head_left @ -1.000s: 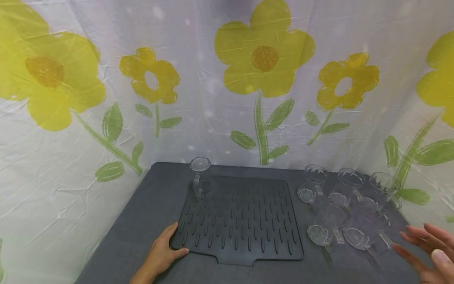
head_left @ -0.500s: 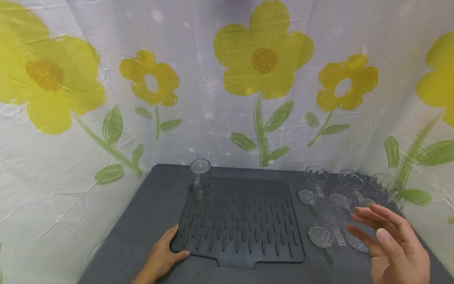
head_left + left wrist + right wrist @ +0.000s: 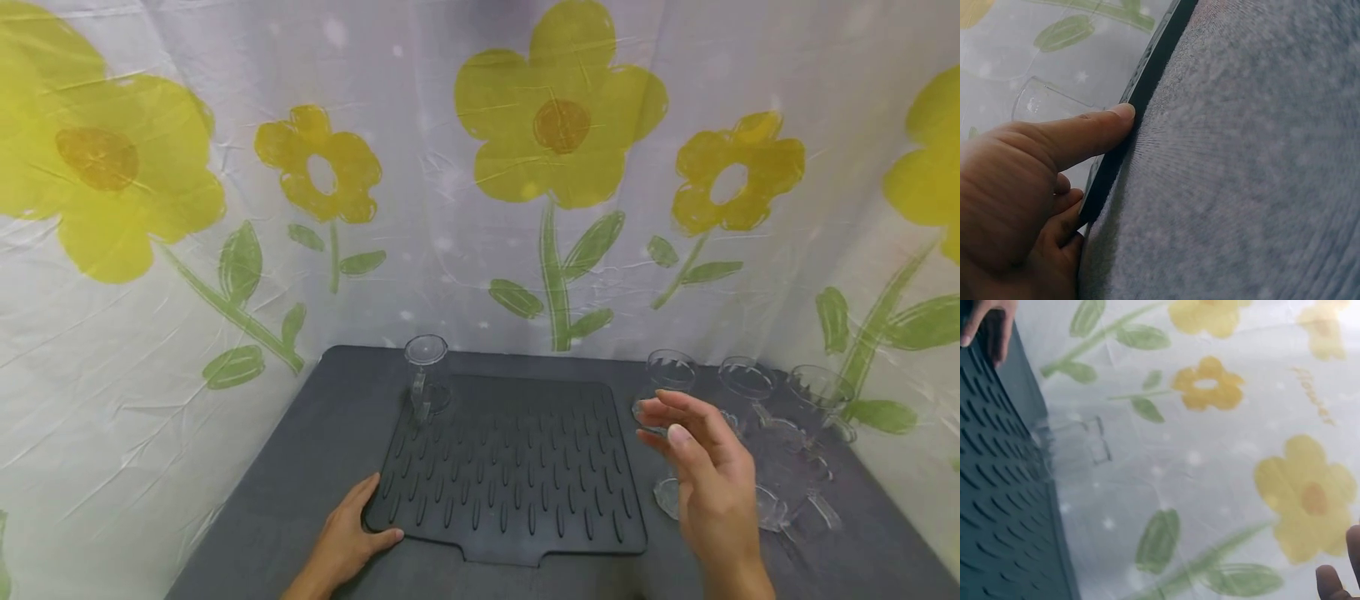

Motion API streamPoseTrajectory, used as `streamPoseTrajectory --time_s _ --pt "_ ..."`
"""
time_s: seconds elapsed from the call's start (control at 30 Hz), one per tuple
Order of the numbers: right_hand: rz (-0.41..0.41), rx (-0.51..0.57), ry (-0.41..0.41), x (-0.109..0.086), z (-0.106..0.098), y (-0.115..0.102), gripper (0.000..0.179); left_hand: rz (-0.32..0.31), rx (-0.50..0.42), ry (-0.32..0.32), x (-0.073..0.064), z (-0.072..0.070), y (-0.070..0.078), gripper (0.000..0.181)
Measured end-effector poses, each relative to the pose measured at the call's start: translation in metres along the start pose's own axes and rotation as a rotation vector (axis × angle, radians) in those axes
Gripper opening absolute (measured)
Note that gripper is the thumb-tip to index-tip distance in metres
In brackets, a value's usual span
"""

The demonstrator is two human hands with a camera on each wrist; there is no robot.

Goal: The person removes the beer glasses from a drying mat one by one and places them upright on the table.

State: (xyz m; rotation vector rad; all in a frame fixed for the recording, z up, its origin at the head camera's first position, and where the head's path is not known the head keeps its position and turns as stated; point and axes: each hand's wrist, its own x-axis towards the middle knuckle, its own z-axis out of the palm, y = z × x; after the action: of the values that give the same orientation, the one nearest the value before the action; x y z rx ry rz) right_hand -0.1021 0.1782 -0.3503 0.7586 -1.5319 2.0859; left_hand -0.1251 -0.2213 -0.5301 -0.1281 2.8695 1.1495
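Note:
A black ridged drying mat [image 3: 510, 546] lies on the dark table. My left hand [image 3: 341, 537] holds its near left corner, thumb on the front edge and fingers along the left side; in the left wrist view the thumb [image 3: 1094, 132] presses the mat's edge. A clear glass mug [image 3: 427, 379] stands upside down on the mat's far left corner. My right hand [image 3: 708, 487] hovers right of the mat, fingers loosely bent and apart, with nothing visible between them. Behind and below it stand several clear glass mugs [image 3: 750, 379], partly hidden by the hand.
The dark grey table [image 3: 288, 467] ends at a white curtain [image 3: 442, 275] printed with yellow flowers, which hangs behind and along both sides. The mugs cluster at the table's right side. A grey fabric [image 3: 1235, 162] fills much of the left wrist view.
My right hand has come in from the far right and moved left past the mugs, toward the mat. The left hand, the mat and the mug on it have stayed in place.

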Motion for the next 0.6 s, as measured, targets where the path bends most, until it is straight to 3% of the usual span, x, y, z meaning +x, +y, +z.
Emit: streamPoseTrajectory --time_s 0.6 --pt "0.094 -0.112 -0.072 0.018 0.035 0.069 0.027 -0.002 -0.006 -0.002 0.000 0.000 0.001 0.106"
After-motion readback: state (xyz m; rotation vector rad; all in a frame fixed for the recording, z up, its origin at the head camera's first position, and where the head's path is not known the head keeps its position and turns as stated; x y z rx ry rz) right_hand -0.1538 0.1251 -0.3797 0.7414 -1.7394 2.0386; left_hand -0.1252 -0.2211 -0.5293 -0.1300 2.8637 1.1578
